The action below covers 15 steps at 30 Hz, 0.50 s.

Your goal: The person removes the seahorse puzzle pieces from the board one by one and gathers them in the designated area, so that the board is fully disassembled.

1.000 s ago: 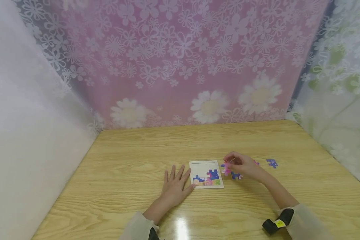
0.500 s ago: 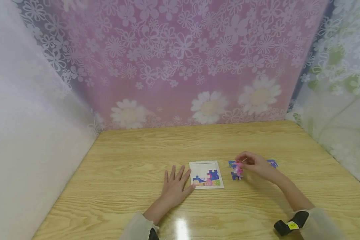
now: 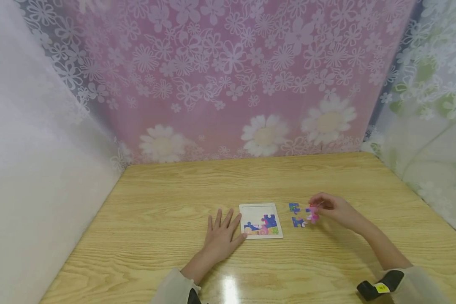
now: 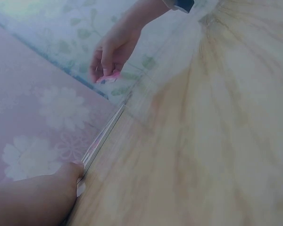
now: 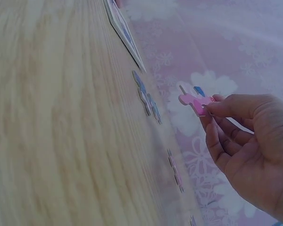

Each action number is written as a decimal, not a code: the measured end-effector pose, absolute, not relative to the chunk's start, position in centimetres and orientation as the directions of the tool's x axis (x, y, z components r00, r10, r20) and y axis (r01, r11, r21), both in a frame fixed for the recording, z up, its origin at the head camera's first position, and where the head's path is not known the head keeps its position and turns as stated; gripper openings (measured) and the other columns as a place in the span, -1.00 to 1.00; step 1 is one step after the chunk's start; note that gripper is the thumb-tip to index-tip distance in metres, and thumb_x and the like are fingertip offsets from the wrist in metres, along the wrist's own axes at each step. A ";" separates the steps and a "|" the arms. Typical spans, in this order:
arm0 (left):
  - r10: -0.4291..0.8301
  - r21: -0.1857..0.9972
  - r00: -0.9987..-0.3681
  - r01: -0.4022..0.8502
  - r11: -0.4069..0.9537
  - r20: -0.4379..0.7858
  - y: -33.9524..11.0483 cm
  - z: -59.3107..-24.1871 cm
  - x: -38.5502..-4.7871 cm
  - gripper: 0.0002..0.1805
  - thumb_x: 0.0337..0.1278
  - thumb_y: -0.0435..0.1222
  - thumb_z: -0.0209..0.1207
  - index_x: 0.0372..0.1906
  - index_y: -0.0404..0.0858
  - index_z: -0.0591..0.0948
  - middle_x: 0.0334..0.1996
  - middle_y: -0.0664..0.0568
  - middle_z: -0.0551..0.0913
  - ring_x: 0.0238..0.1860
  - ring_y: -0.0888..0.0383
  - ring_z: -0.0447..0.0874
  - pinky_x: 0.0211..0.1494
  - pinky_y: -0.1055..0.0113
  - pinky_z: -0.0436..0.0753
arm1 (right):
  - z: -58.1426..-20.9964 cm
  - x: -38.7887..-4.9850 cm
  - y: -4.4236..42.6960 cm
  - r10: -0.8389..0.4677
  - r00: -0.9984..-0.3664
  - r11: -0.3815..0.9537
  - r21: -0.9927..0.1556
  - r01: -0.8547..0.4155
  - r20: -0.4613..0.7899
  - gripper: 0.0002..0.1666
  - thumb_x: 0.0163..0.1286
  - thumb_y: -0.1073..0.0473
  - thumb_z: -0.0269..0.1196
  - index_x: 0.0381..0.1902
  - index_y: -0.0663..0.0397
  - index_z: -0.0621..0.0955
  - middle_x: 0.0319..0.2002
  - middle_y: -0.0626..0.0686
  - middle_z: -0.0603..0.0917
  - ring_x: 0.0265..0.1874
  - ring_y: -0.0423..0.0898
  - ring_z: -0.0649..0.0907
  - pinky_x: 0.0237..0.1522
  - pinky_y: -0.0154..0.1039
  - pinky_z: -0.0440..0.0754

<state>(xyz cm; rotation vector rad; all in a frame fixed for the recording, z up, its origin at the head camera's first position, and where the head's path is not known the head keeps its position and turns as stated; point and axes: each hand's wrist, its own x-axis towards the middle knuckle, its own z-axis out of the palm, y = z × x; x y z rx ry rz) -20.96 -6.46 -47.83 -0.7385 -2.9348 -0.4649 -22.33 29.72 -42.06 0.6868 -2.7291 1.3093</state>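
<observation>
A white puzzle tray lies on the table, with joined blue, pink and green pieces along its lower part and its upper part bare. The left hand is spread flat on the table, its fingertips touching the tray's left edge. Between thumb and fingers the right hand pinches a pink piece, held to the right of the tray. In the right wrist view that pink piece is raised off the table, gripped by the right hand.
Two loose blue pieces lie between the tray and the right hand, the upper behind the lower. In the right wrist view a pinkish piece lies farther along the table. A pink floral curtain stands behind the table.
The right hand has moved rightward with the pink piece, uncovering the two loose blue pieces and now covering the piece farther right. The left hand and tray have stayed in place.
</observation>
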 end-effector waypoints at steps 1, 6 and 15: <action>0.450 0.272 -0.881 0.474 0.838 0.149 -6.5 -47.8 -20.9 -0.28 0.25 0.24 -0.27 0.41 -0.02 0.16 0.40 -0.06 0.04 0.37 -0.21 -0.24 0.27 -0.19 -0.28 | -42.1 -22.3 29.9 -0.377 -0.899 0.545 -0.731 -0.411 0.225 -0.73 0.30 0.32 0.18 -0.07 0.35 0.51 -0.17 0.14 0.59 -0.25 -0.11 0.58 -0.24 -0.35 0.55; 0.450 0.272 -0.882 0.471 0.839 0.139 -6.4 -47.7 -20.9 -0.28 0.25 0.24 -0.27 0.41 -0.02 0.15 0.40 -0.06 0.02 0.37 -0.21 -0.25 0.28 -0.18 -0.29 | -42.4 -22.1 30.6 -0.374 -0.900 0.528 -0.746 -0.405 0.224 -0.73 0.31 0.30 0.17 -0.06 0.32 0.52 -0.17 0.15 0.59 -0.25 -0.18 0.58 -0.24 -0.35 0.55; 0.449 0.278 -0.883 0.470 0.838 0.140 -6.4 -47.5 -20.8 -0.29 0.26 0.23 -0.25 0.41 -0.03 0.16 0.40 -0.06 0.03 0.37 -0.21 -0.25 0.28 -0.18 -0.28 | -42.7 -21.9 32.1 -0.352 -0.902 0.558 -0.718 -0.417 0.250 -0.76 0.30 0.35 0.17 -0.08 0.34 0.53 -0.17 0.18 0.60 -0.26 -0.27 0.57 -0.25 -0.41 0.53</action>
